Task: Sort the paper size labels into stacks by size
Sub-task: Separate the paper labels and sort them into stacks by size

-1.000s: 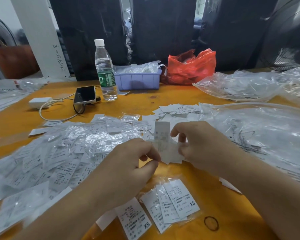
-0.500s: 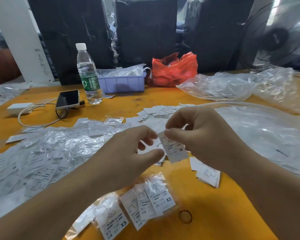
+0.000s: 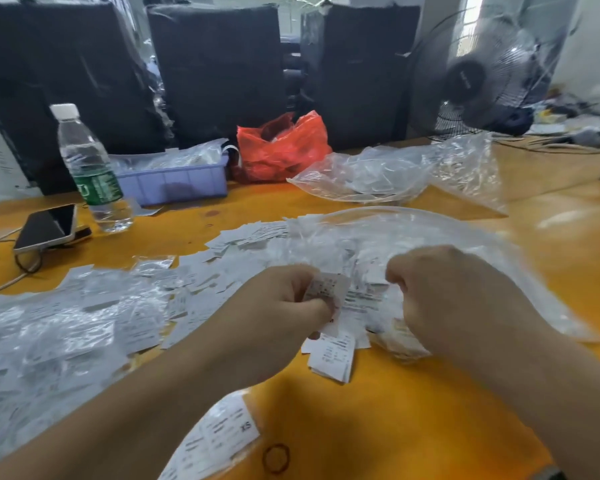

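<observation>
My left hand [image 3: 284, 306] pinches a small white size label [image 3: 328, 287] between thumb and fingers above the orange table [image 3: 378, 410]. My right hand [image 3: 444, 292] hovers just to the right with its fingers curled down over loose labels; whether it holds one is hidden. A small stack of labels [image 3: 333, 356] lies on the table under my hands. A large heap of bagged labels [image 3: 66, 320] covers the left side. Several bagged XS labels [image 3: 222, 434] lie near the front edge, partly under my left forearm.
A big clear plastic bag [image 3: 447, 237] spreads at the right, another clear bag [image 3: 388, 174] behind it. At the back stand a water bottle [image 3: 90, 168], a phone [image 3: 47, 226], a purple bin [image 3: 174, 181], a red bag [image 3: 284, 147] and a fan [image 3: 482, 74]. A rubber band [image 3: 276, 458] lies in front.
The view has swung to the right. Both hands dropped lower toward the small stack, and the label has passed from my right fingers to my left.
</observation>
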Tool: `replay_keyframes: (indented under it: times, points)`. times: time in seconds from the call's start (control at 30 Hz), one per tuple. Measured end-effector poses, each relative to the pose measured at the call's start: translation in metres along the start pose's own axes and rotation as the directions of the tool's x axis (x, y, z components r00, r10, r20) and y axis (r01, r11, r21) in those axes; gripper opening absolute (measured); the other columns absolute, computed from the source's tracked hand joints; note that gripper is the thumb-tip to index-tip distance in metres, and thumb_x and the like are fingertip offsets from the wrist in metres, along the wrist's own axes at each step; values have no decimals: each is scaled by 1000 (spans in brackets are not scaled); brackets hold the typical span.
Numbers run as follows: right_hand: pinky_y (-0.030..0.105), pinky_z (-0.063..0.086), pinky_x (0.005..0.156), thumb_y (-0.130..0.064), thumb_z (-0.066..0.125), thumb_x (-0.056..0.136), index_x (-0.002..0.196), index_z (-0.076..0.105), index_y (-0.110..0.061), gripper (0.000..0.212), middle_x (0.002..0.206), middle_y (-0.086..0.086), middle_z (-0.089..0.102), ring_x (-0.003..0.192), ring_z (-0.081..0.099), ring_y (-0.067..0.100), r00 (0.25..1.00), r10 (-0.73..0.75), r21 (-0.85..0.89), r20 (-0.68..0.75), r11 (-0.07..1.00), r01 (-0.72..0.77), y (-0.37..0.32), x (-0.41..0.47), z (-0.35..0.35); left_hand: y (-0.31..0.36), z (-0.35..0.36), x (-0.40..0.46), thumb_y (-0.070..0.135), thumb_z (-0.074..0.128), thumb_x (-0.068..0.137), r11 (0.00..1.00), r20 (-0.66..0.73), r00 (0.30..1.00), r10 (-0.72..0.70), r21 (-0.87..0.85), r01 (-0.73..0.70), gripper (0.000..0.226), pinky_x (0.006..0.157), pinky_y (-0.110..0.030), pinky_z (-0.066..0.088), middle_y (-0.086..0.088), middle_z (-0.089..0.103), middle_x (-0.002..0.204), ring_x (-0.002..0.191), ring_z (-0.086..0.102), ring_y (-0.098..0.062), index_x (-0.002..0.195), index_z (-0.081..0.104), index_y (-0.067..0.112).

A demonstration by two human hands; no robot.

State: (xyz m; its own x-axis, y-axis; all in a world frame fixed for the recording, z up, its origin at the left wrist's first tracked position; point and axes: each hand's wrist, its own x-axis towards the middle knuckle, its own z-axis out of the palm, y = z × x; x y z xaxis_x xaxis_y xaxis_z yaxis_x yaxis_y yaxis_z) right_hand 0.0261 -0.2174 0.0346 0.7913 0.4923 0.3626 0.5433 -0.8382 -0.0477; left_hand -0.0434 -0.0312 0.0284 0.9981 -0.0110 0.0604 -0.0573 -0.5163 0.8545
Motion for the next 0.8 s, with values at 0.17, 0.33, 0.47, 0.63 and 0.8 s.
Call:
replay_keyframes:
  times: [0.17,0.33,0.47,0.63,0.8]
  points:
    - [35,55,74,-15,50,85,98,60,-25,19,103,-2,61,91,60,21,969,92,-15,230,996,-91,10,-7,8,3,12,13,39,52,75,1000,61,998,3,28,-4,24,64,-42,43,-18,61,87,66,51,-17,87,66,24]
    - [28,43,56,-7,48,83,81,54,-22,16,86,-2,56,76,56,21,973,89,-33,212,996,-84,7,-8,7,7,17,17,42,51,76,999,79,997,3,54,-7,22,62,-41,41,-22,58,88,65,47,-19,87,65,30]
    - [29,46,62,-10,47,85,79,51,-25,16,84,-7,51,79,51,17,987,43,-22,156,999,-40,6,-10,11,9,17,16,42,50,76,998,80,997,15,65,-20,23,62,-41,41,-21,60,90,66,48,-20,89,65,31]
    - [29,53,64,-13,52,89,106,60,-26,23,100,-8,52,79,55,15,1000,-8,100,27,995,5,1,-9,10,8,12,11,41,49,79,999,37,999,30,45,-31,27,64,-48,48,-12,69,91,74,57,-33,91,68,27]
    - [38,52,54,-6,55,91,100,70,-14,19,90,-4,56,65,58,19,979,-53,290,-198,951,110,-12,-5,3,5,-6,0,45,47,79,999,-30,1000,-8,-47,7,26,58,-35,41,2,74,82,65,54,-19,88,69,34]
